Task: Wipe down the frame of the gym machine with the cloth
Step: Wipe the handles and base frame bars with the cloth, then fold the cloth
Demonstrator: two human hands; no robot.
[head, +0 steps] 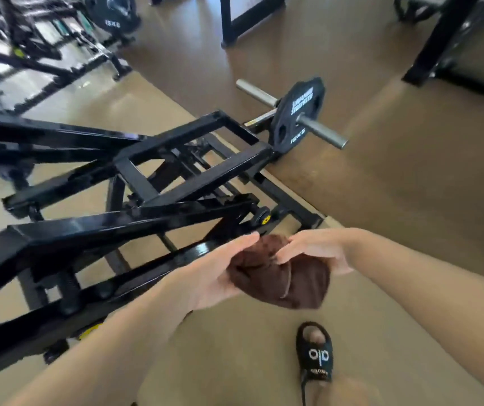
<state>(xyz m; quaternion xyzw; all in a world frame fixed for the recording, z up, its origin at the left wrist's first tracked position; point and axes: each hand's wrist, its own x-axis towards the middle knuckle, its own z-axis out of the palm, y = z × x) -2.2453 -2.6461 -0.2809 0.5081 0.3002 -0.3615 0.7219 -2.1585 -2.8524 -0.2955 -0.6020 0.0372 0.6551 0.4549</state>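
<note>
While both hands clasp one cloth (281, 276) | left grip (217, 273) cupping | right grip (320, 249) pinching | one frame (88, 227)

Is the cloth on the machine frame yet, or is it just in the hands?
Apart. The head view shows the brown cloth bunched between the left hand and right hand, with floor visible between it and the black frame.

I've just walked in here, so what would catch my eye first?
Two bare hands, left and right, hold a bunched brown cloth low in the middle. Left of them sprawls the black machine frame, and beyond it a 10 kg plate sits on a steel bar.
</note>
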